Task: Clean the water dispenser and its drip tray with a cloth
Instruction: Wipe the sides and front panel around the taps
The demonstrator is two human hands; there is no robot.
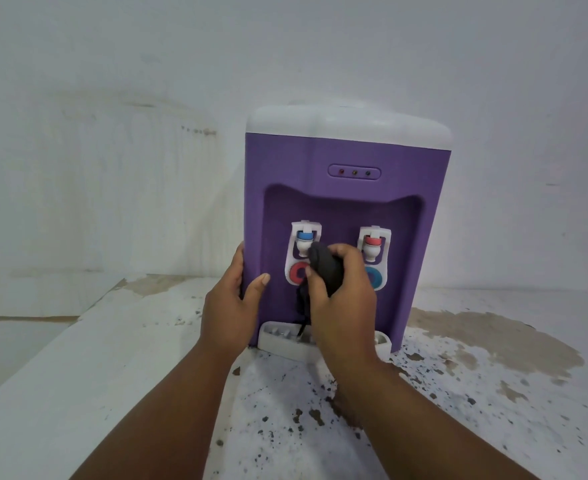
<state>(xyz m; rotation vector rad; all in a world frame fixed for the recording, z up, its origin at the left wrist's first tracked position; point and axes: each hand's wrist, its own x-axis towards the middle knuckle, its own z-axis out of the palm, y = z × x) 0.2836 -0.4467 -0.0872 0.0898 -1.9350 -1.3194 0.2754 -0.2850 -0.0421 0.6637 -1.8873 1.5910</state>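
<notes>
Purple water dispenser point(344, 188), white top, stands near the back edge of the flaking white surface point(119, 358), with the drip tray point(278, 336) at its foot. My left hand point(232, 306) grips its left front corner. My right hand point(341, 296) clutches a balled dark cloth point(325, 268) in the recess, touching the blue-capped tap point(304, 239). Step looks like wiping the taps. Next, probably: across to the red-capped tap point(372, 244), then down to the tray.
</notes>
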